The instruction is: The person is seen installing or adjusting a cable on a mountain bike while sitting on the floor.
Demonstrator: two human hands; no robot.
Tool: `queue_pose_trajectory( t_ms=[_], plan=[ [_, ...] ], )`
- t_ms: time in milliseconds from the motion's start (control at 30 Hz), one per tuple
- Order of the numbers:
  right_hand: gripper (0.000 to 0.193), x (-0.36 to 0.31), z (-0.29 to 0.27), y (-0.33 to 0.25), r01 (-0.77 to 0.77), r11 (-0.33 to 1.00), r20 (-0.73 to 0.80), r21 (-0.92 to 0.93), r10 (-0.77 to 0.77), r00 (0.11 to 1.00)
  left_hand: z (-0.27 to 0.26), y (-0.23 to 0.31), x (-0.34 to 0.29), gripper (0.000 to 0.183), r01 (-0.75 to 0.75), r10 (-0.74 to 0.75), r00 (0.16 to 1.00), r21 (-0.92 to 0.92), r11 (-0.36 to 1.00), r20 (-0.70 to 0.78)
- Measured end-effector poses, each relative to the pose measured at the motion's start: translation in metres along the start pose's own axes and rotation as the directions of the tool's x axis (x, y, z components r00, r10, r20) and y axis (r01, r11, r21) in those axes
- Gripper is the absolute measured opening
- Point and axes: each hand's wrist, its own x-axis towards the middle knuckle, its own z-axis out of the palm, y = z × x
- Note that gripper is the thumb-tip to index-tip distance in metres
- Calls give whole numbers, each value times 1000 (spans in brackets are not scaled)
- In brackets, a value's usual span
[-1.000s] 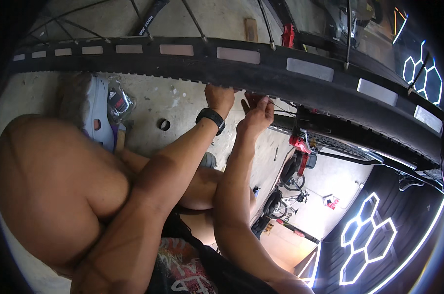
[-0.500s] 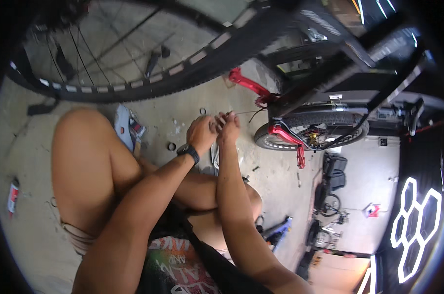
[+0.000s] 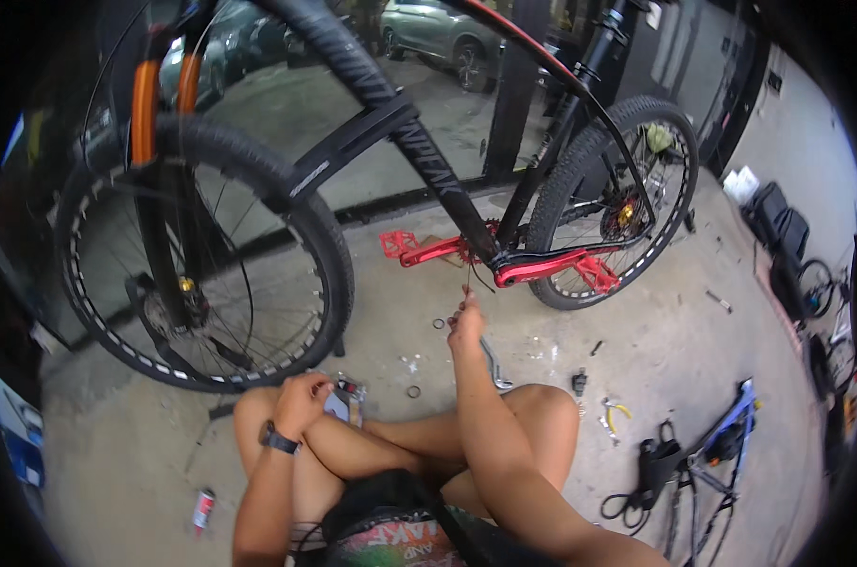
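Note:
My right hand [image 3: 466,321] reaches forward below the bike's crank, its fingers pinched on a thin cable [image 3: 468,275] that hangs from the bottom of the frame. A second, dark cable end [image 3: 482,277] curves down beside it. Just above are the red crank arm [image 3: 542,266] and a red pedal [image 3: 596,275]. Over my left knee, my left hand [image 3: 302,404] is closed with curled fingers; whatever they may hold is hidden. The black mountain bike [image 3: 428,161] stands upright in front of me, its front wheel [image 3: 338,283] at the left.
Small black rings [image 3: 413,391] lie on the floor before my legs. To the right are yellow-handled pliers [image 3: 618,409], a blue bike frame [image 3: 731,425] and black straps [image 3: 657,468]. A red and white tube [image 3: 202,510] lies at my left. Glass panels [image 3: 372,142] stand behind the bike.
My hands were together on the cable and have come apart. The left has drawn back to my knee, while the right stays at the cable. The view has swung, showing more of the bike.

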Motion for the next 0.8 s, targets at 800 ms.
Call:
queue_pose_trajectory(
  t_ms=[800],
  plan=[
    [13,30,37,5,-214,607,171,765,128,977,80,19,81,24,13,-294,857,553,833,423]
  ],
)
